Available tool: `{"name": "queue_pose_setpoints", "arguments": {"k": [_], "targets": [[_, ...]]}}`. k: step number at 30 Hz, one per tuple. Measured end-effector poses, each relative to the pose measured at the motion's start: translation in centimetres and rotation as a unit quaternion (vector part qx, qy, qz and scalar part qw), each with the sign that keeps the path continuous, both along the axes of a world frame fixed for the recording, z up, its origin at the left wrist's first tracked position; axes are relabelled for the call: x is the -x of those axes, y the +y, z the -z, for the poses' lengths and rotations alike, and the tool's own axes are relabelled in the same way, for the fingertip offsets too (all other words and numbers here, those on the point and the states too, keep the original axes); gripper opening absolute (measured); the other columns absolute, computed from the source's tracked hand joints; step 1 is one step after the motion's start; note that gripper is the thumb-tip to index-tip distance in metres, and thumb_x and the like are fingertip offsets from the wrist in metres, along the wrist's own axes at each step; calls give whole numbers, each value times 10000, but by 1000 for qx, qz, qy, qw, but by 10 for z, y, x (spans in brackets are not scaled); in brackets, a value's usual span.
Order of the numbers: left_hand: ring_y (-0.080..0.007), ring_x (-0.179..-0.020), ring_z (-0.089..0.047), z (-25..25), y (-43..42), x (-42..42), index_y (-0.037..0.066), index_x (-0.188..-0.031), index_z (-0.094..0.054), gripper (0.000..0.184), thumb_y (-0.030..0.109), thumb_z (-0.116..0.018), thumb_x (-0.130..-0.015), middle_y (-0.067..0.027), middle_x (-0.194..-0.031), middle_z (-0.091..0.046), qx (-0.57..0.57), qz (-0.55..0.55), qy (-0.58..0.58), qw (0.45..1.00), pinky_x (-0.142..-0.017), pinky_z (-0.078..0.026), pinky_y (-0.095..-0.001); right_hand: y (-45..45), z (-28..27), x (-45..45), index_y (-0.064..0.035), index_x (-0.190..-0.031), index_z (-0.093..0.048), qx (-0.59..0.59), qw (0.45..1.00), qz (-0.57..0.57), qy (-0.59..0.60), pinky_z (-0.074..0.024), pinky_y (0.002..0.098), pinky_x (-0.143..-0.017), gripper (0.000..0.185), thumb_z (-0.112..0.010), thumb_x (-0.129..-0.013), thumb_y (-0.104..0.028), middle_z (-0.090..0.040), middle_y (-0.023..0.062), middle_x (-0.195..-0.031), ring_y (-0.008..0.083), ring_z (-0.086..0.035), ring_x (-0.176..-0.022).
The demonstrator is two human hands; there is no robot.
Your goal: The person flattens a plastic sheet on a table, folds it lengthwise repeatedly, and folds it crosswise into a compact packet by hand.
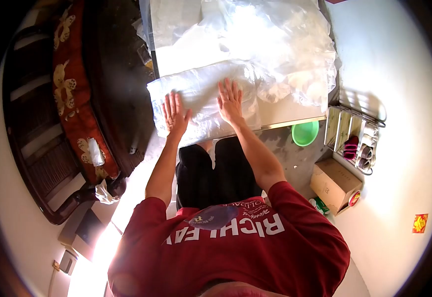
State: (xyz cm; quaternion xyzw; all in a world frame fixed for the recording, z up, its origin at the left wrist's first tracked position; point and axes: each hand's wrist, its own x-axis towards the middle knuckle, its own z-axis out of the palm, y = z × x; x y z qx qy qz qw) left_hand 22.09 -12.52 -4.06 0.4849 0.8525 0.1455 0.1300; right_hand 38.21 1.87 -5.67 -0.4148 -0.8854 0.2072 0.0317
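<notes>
A flat stack of clear plastic bags or sheeting (201,84) lies along the near edge of a table (287,115). My left hand (175,115) rests flat on its left part, fingers pointing away from me. Farther right, my right hand (231,103) lies palm down on the same plastic with its fingers spread. Neither hand grips anything. Behind and to the right, a loose heap of crumpled clear plastic (295,54) covers much of the table. Strong glare washes out the middle of that heap.
Left of the table stands a dark wooden bench (42,163) with a red flowered cover (72,64). On the floor at right are a green basin (305,133), a shoe rack (344,131) with shoes and a cardboard box (335,183). A white wall (399,163) closes off the right side.
</notes>
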Motion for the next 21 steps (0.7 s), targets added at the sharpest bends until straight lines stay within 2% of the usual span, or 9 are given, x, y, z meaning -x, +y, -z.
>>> {"name": "queue_pose_setpoints", "arguments": {"k": [3,7,9,10,12,13,15,19,21], "targets": [[-408,-1308,-169,10,-28,-3,-2,-1373,-176,704,331,-517,-854,-193,-1437,-158,-15,-82,23,996,-1040,-177,-518,1,-1,-4,-246,-1402,-204,-8,1000,-2,-29,-108,507,-1070,593,-481,-877,-246,-119,19,-1474,317,-111,-1346],[-425,-1274,-226,64,-75,-7,-30,-1358,-181,668,368,-438,-886,-295,-1390,-171,-81,-264,-105,955,-1031,-225,-488,1,-8,0,-222,-1403,-202,5,998,-1,-57,-115,542,-1056,602,-487,-874,-245,-113,51,-1473,342,-111,-1341],[-406,-1196,-374,67,-86,-3,-50,-1322,-272,668,464,-347,-901,-278,-1271,-409,-23,-406,-236,883,-995,-299,-422,-1,-17,0,-196,-1402,-206,18,1000,5,3,-113,565,-1044,604,-493,-870,-218,-98,84,-1472,367,-90,-1338],[-366,-1185,-404,73,-93,2,-27,-1318,-310,683,507,-332,-893,-245,-1265,-436,-23,-437,-291,851,-982,-315,-396,-4,-22,-3,-169,-1400,-210,31,997,10,63,-112,588,-1032,606,-498,-867,-190,-83,117,-1470,392,-68,-1334],[-337,-1198,-411,83,-103,10,-15,-1255,-424,723,589,-323,-870,-213,-1283,-438,-3,-508,-364,781,-979,-326,-385,-16,-35,-12,-156,-1397,-220,24,999,19,33,-126,582,-1031,614,-510,-856,-173,-91,134,-1465,398,-78,-1330],[-277,-1088,-500,88,-103,14,-10,-1155,-519,712,613,-361,-850,-178,-1165,-539,-87,-493,-378,778,-909,-372,-366,-24,-41,-17,-143,-1393,-229,16,999,28,7,-141,577,-1031,621,-522,-846,-156,-99,150,-1460,405,-87,-1327],[-208,-727,-578,59,-102,25,-18,-935,-635,727,662,-418,-799,-108,-765,-615,55,-478,-386,787,-639,-446,-361,-33,-37,-31,-142,-1390,-241,11,999,29,-17,-138,556,-1041,601,-509,-853,-172,-115,141,-1459,403,-102,-1325],[-115,-559,-465,51,-109,32,15,-709,-621,574,562,-492,-827,-17,-581,-508,68,-479,-418,769,-558,-400,-298,-42,-21,-59,-134,-1374,-277,-8,1000,18,-24,-189,554,-1026,556,-464,-857,-208,-196,143,-1439,396,-177,-1311],[-100,-485,-436,44,-108,28,25,-600,-585,524,500,-545,-820,16,-512,-461,23,-408,-389,826,-491,-383,-282,-38,-18,-64,-131,-1372,-283,3,1000,4,0,-186,552,-1026,550,-460,-855,-192,-198,143,-1437,392,-179,-1312]]}}
